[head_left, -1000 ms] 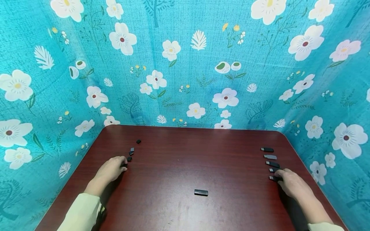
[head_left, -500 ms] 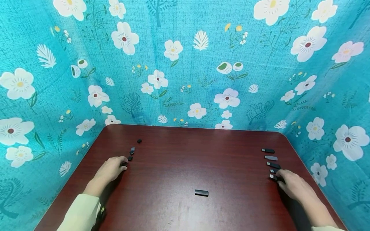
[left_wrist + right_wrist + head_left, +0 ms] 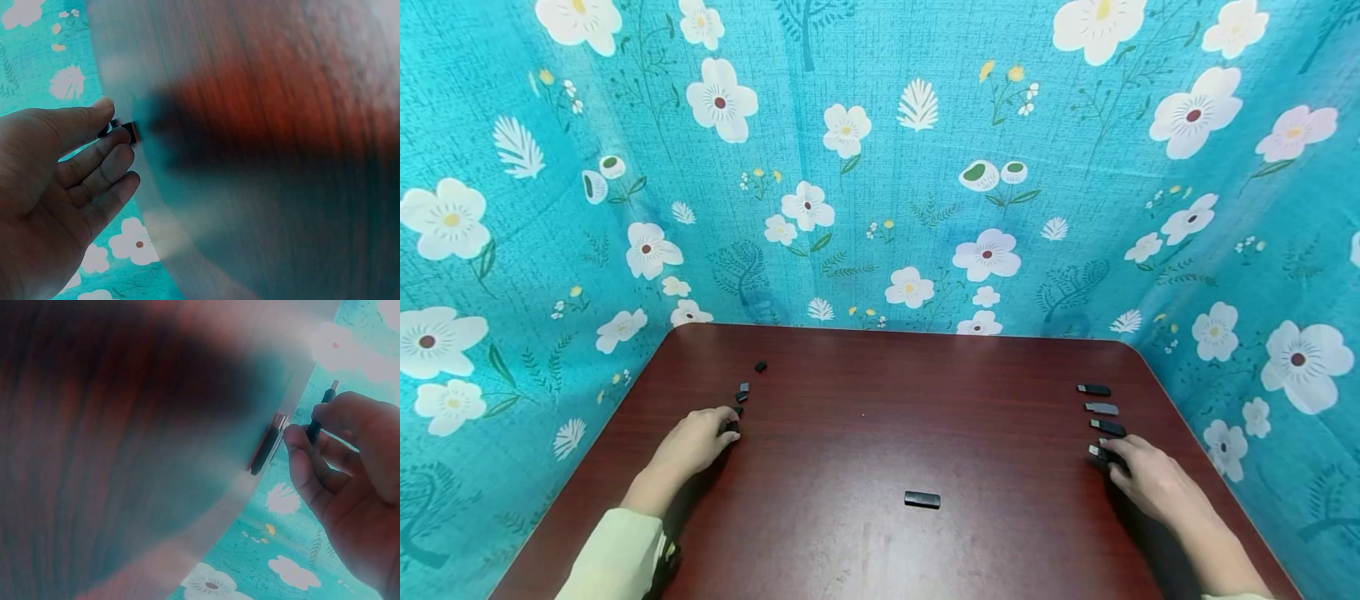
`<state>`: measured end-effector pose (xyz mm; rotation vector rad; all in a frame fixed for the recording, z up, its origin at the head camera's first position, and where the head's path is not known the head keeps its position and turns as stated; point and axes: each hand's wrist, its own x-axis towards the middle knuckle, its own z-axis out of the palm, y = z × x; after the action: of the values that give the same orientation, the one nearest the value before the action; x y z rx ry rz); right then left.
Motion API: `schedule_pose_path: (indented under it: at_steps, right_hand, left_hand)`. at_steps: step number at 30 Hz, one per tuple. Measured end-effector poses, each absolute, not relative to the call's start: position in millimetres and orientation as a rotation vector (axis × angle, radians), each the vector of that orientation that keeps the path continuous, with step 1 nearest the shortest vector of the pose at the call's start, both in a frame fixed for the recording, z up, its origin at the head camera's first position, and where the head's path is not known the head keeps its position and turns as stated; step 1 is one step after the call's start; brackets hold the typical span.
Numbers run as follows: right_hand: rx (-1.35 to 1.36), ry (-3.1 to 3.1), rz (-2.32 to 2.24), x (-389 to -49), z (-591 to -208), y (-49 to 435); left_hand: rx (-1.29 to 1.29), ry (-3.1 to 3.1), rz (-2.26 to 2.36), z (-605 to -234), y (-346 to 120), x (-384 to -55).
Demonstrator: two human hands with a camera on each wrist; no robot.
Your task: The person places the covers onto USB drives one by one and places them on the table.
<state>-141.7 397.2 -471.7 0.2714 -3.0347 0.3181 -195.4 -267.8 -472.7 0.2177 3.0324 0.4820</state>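
My left hand point(image 3: 691, 448) pinches a small black cap point(image 3: 732, 427) between thumb and fingertips at the table's left side. Just beyond it is a column of small caps, among them a grey one point(image 3: 744, 387) and a black one point(image 3: 761, 367). On the right, my right hand point(image 3: 1157, 479) pinches a black USB stick point(image 3: 322, 412) by its body, its metal plug showing. That stick is tilted up off the table in the right wrist view. Uncapped USB sticks lie in a column beyond this hand, including a grey one point(image 3: 1102, 408) and a black one point(image 3: 1093, 389).
A black USB stick point(image 3: 922, 500), its plug not showing, lies alone near the front middle of the dark red wooden table point(image 3: 865, 375). A blue flowered cloth point(image 3: 880, 167) hangs behind the table and along both sides.
The right hand has lifted its USB stick and shifted slightly left and away from me. The left hand has moved slightly right with the cap. The stick in the middle stays put.
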Motion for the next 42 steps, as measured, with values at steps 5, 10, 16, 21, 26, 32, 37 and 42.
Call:
schedule_pose_path:
  at_steps: [5,10,16,21,26,32,37,42]
  right_hand:
    - [0.287,-3.027,0.354,-140,-471,391]
    - [0.320,-3.026,0.363,-138,-470,385]
    - [0.342,-2.996,0.363,-136,-468,378]
    - [0.348,-2.986,0.364,-135,-466,372]
    - [0.348,-2.980,0.367,-134,-465,367]
    - [0.336,-3.004,0.389,-134,-465,362]
    - [0.354,-2.997,0.387,-134,-465,356]
    - [0.363,-2.990,0.388,-133,-465,349]
  left_hand:
    - [0.225,3.023,0.500,-473,-261,-193]
    - [0.254,3.028,0.508,-473,-254,-191]
    - [0.264,3.027,0.507,-472,-248,-190]
    - [0.263,3.026,0.507,-473,-245,-190]
    - [0.274,3.030,0.515,-473,-242,-189]
    - [0.292,3.038,0.519,-473,-237,-189]
    - [0.314,3.045,0.525,-472,-232,-190]
    - [0.344,3.054,0.528,-473,-226,-191]
